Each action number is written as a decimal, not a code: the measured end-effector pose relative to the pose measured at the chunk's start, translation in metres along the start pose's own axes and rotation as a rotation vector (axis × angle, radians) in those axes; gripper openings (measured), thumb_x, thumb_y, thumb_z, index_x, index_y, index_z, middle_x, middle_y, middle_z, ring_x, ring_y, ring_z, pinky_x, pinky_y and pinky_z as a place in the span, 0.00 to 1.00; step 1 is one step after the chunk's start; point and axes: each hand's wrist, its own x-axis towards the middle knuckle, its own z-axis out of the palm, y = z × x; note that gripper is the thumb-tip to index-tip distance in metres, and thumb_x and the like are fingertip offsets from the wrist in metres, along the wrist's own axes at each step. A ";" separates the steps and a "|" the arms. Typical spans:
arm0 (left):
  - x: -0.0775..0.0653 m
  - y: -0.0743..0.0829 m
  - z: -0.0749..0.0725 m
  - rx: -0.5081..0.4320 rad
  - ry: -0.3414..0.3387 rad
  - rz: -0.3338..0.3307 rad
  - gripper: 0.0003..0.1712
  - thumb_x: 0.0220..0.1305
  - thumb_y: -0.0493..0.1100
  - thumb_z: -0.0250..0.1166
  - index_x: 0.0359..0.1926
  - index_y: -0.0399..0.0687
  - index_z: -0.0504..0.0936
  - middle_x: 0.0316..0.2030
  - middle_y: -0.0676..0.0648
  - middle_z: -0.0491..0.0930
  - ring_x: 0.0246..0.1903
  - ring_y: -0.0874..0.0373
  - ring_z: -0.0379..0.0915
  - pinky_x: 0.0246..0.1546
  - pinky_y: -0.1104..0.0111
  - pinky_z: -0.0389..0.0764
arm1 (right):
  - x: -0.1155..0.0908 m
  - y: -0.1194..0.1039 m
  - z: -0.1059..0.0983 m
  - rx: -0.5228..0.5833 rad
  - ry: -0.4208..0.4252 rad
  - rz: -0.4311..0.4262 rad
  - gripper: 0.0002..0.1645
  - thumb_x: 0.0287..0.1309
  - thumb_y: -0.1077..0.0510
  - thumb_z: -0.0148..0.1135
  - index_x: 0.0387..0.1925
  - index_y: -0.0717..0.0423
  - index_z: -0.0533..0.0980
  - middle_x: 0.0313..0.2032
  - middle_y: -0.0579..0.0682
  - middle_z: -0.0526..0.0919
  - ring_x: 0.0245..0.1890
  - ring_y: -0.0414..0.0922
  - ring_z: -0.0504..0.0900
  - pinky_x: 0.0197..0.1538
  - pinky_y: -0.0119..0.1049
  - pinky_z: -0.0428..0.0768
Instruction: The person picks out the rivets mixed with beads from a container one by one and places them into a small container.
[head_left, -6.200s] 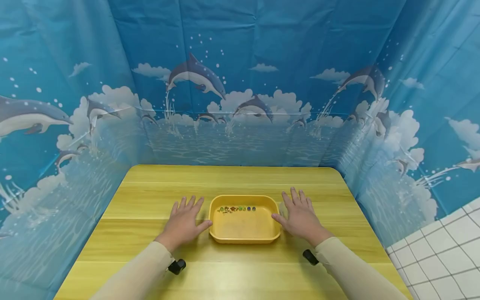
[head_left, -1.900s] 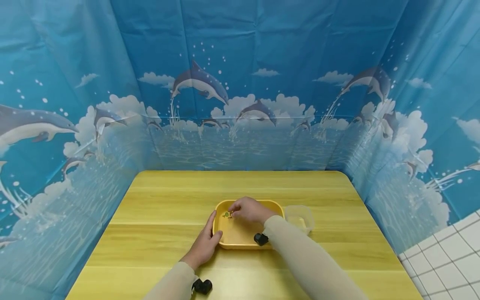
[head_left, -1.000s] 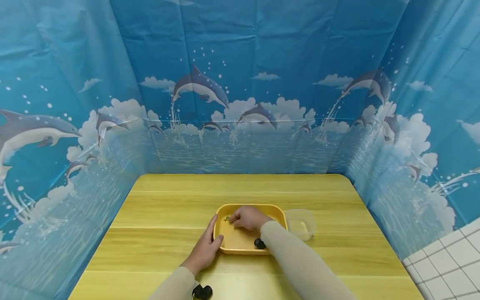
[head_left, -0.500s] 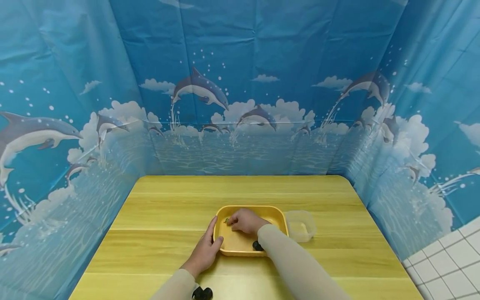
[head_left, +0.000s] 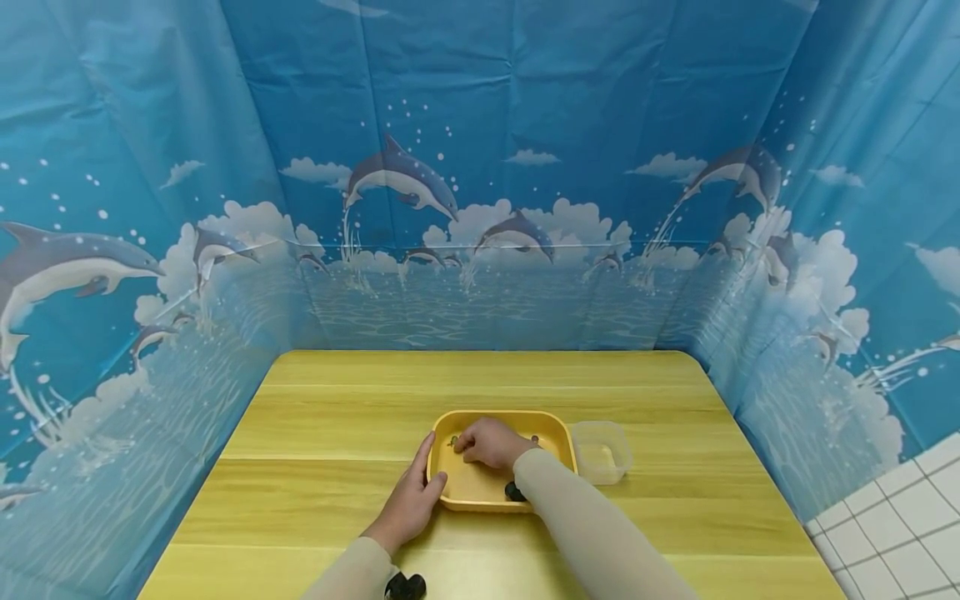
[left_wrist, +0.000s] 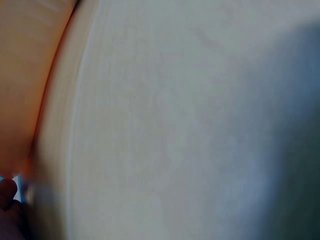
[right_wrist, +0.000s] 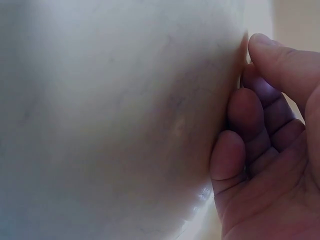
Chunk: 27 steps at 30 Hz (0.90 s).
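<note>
A yellow tray (head_left: 480, 503) stands near the table's front. My left hand (head_left: 408, 504) holds its left side, fingers along the outer wall and thumb over the rim. My right hand (head_left: 491, 443) is down inside the tray, fingers curled toward its left end. Small green and gold beads (head_left: 453, 441) lie just beyond those fingertips. Behind the right wrist a small dark reddish piece (head_left: 535, 439) shows on the tray floor. In the right wrist view the thumb lies close to the curled fingers (right_wrist: 245, 112); whether a bead is between the fingertips is hidden.
A clear plastic container (head_left: 602, 454) stands against the tray's right side on the yellow wooden table (head_left: 337, 400). A blue dolphin-print curtain (head_left: 480, 300) encloses the back and sides. White tiles (head_left: 900, 500) show at the lower right.
Both hands were spread on the table beside the tray; the left moved onto its left side, the right into it. Fewer beads show at the tray's left; a piece has appeared at its right.
</note>
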 end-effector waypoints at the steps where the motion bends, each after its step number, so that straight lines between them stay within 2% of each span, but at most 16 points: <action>1: 0.000 0.000 0.000 0.001 -0.001 0.001 0.41 0.84 0.49 0.52 0.86 0.65 0.41 0.83 0.38 0.53 0.79 0.41 0.57 0.77 0.43 0.62 | 0.000 0.001 0.000 0.009 0.000 0.000 0.13 0.67 0.61 0.70 0.51 0.49 0.90 0.53 0.45 0.91 0.57 0.46 0.86 0.60 0.43 0.84; 9: 0.000 0.001 0.001 0.009 0.018 -0.003 0.41 0.83 0.48 0.53 0.86 0.66 0.43 0.82 0.39 0.55 0.79 0.42 0.58 0.77 0.44 0.62 | 0.002 0.007 0.000 0.133 0.026 0.006 0.11 0.67 0.64 0.69 0.48 0.52 0.88 0.45 0.45 0.90 0.42 0.39 0.82 0.50 0.39 0.83; 21: 0.000 0.002 0.000 0.001 0.022 0.000 0.41 0.83 0.47 0.53 0.86 0.67 0.43 0.82 0.39 0.55 0.78 0.43 0.60 0.77 0.45 0.63 | 0.001 0.003 -0.001 0.148 0.056 0.024 0.11 0.67 0.64 0.69 0.48 0.53 0.88 0.41 0.44 0.88 0.35 0.39 0.79 0.43 0.36 0.80; 27: 0.000 0.001 0.001 0.003 0.024 -0.008 0.41 0.83 0.47 0.54 0.86 0.68 0.43 0.82 0.39 0.55 0.79 0.43 0.58 0.77 0.45 0.63 | 0.002 0.003 0.002 0.098 0.064 0.020 0.11 0.65 0.63 0.70 0.48 0.54 0.88 0.42 0.46 0.89 0.36 0.39 0.79 0.44 0.38 0.81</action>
